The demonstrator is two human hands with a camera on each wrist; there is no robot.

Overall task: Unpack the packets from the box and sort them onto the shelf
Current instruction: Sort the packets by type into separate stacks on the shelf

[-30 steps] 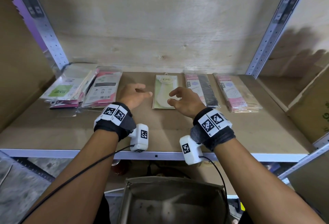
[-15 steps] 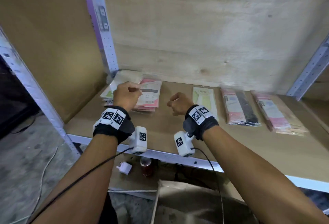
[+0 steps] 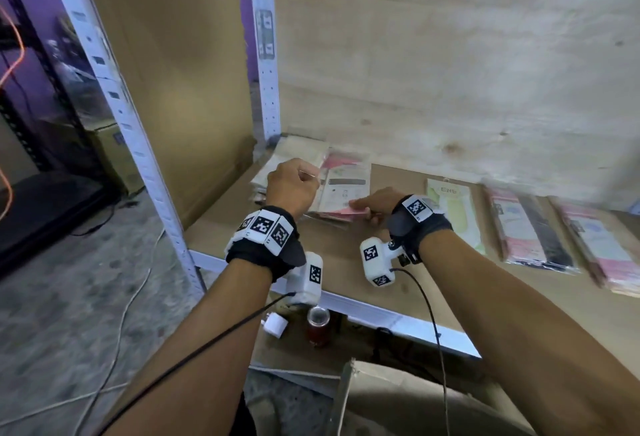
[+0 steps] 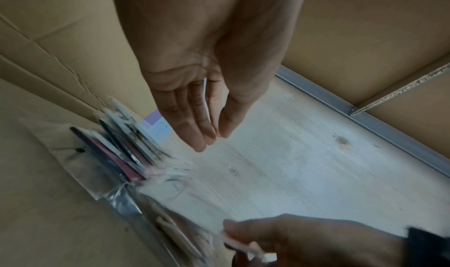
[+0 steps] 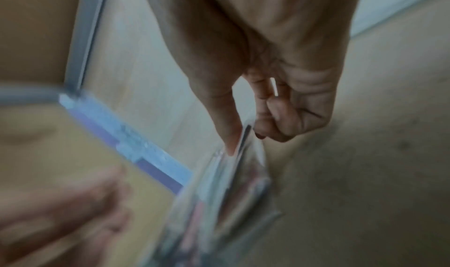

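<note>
A stack of clear-wrapped pink and white packets (image 3: pixel 343 186) lies at the left end of the shelf board (image 3: pixel 346 262). My right hand (image 3: pixel 370 207) pinches the stack's near edge; the right wrist view shows the thumb on top of the packets (image 5: pixel 219 194) and the fingers curled beneath, my right hand (image 5: pixel 243 142) blurred. My left hand (image 3: pixel 294 186) hovers over the stack's left side. In the left wrist view, my left hand (image 4: pixel 212 138) has straight fingers and holds nothing above the packets (image 4: pixel 121 155). The cardboard box (image 3: pixel 381 401) sits below me.
More packets lie to the right: a green one (image 3: pixel 453 213), a pink and black one (image 3: pixel 530 234), and pink ones (image 3: pixel 599 248). A metal shelf post (image 3: pixel 265 54) and a cardboard side wall bound the left. A can (image 3: pixel 318 326) and a white plug (image 3: pixel 275 324) sit under the shelf.
Both hands moved left from the green packet to the left stack. The right hand has pinched the stack's near edge. The left hand's fingers have straightened.
</note>
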